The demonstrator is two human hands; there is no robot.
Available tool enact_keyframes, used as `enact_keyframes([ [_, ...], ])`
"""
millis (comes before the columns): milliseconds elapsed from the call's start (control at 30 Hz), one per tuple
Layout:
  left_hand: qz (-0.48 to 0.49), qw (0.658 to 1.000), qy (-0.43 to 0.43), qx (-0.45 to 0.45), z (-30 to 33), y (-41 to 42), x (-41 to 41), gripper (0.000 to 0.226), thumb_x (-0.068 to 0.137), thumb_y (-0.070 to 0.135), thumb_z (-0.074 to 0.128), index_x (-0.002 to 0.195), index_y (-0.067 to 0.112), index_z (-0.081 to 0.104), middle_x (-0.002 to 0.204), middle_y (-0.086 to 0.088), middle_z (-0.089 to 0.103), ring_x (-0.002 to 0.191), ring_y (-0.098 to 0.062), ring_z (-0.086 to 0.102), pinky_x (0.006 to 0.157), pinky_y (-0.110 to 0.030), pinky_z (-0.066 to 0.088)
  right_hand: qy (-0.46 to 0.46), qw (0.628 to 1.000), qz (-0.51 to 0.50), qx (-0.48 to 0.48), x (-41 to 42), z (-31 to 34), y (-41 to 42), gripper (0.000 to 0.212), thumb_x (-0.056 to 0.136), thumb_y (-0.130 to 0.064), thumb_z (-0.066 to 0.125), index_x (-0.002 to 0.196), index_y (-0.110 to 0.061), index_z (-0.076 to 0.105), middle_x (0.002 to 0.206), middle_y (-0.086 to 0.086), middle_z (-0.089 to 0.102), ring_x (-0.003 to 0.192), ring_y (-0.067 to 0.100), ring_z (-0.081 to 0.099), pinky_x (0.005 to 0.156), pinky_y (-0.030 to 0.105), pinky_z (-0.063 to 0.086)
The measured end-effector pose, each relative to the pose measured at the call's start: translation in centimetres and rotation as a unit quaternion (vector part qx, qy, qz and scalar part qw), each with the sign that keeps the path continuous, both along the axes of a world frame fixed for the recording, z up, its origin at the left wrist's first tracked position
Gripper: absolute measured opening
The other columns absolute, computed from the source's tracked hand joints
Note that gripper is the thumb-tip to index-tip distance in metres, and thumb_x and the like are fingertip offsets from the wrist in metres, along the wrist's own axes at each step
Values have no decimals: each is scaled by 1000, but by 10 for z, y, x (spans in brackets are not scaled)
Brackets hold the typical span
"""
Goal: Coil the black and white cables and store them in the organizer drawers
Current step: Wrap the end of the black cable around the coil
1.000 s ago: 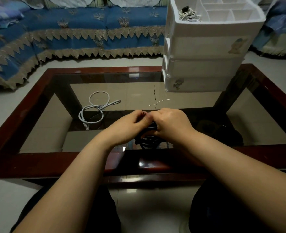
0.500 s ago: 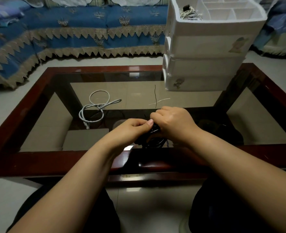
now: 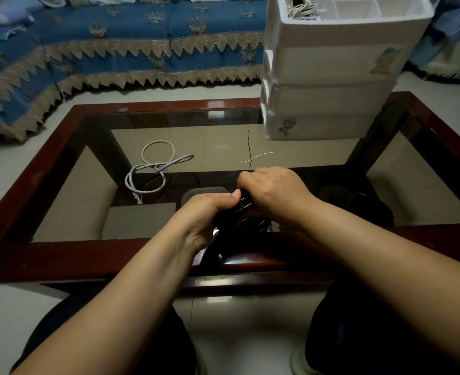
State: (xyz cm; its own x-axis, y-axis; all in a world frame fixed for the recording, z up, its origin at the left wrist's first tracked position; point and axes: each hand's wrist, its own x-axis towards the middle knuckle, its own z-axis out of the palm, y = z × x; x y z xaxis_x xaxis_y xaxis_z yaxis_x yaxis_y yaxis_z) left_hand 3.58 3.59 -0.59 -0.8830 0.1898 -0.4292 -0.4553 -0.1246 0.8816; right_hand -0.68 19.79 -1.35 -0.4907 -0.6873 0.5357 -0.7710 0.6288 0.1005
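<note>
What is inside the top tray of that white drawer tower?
The white organizer's open top holds a whitish coiled cable bundle in its left compartment. The visible divided compartments beside it look empty. The drawers below are closed, so their contents are hidden.

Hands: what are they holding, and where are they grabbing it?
Both hold the black cable coil. The left hand grips its left side, the right hand its top right.

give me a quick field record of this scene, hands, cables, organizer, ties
left hand: grips the black cable coil
right hand: grips the same coil
black cable: bundled between both hands, above table's near edge
white cable: loose on glass table, untouched
organizer: white, drawers closed, on table's far right
twist ties: black and white, crossed on glass
</note>
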Motion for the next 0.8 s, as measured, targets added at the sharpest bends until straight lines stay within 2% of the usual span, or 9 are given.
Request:
enact_keyframes([
  [200,16,1000,-18,12,0,1,-3,13,86,15,61,92,6,68,81,-11,66,71,-18,63,54,-22,49,-7,1000,29,-10,-4,2,4,43,76,-49,54,84,-7,59,64,5,58,50,24,53,46,25,32],
  [333,34,999,-7,2,0,4,-5,16,84,14,63,95,5,69,85,-10,65,79,-19,61,68,-28,44,-9,1000,29,2,-5,4,6,43,80,-50,49,86,-9,58,66,4,58,53,23,52,46,27,33],
  [467,34,999,17,-9,2,8,-5,11,88,12,60,83,9,70,73,-3,67,68,-11,64,58,-19,48,-21,999,30,5,-5,8,8,42,80,-50,46,87,-10,58,67,3,58,54,21,51,46,25,31],
  [533,45,998,36,-24,2,9,-5,13,89,11,61,79,8,69,73,-3,66,69,-10,63,59,-16,49,-15,1000,24,4,-5,8,9,40,79,-48,49,86,-11,58,66,3,58,55,21,51,47,24,29],
  [633,43,990,86,-104,-1,7,-7,20,89,17,64,73,16,74,76,-1,72,78,-11,65,73,-23,49,-13,1000,17,15,-6,7,9,35,74,-42,68,87,-10,59,67,4,58,56,22,52,46,26,32],
  [700,31,981,114,-153,-1,5,-8,20,90,21,63,74,22,75,72,5,72,74,-6,65,69,-22,46,-15,1000,15,20,-6,8,10,39,69,-39,78,87,-10,59,66,4,58,55,23,52,46,26,33],
  [800,1,971,150,-187,4,2,-9,18,91,20,63,76,22,74,64,9,68,60,2,57,57,-14,41,-24,999,21,20,-4,10,11,40,69,-39,78,88,-11,58,67,4,59,55,22,52,46,24,29],
])
